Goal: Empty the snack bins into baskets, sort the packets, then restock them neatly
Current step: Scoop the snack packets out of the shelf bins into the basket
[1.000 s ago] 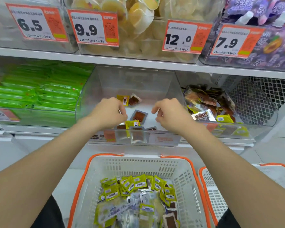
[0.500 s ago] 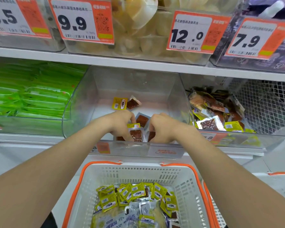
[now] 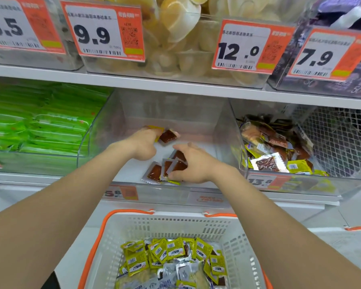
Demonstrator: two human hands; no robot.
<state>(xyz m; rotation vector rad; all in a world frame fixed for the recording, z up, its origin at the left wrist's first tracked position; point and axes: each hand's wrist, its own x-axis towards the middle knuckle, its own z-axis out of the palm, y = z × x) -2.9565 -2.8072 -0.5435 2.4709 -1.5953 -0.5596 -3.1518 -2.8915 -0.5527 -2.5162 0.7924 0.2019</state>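
The right grip [image 3: 193,163] clasps the near packets [image 3: 154,173]; the far packets [image 3: 168,136] lie just beyond the left grip [image 3: 143,142], its closure hidden.

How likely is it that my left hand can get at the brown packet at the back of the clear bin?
Probably yes. The left hand is inside the clear bin, its fingertips right beside the brown packet, with nothing lying between them.

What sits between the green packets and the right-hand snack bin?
A clear bin holding a few brown packets, with the left hand and right hand inside it; head view.
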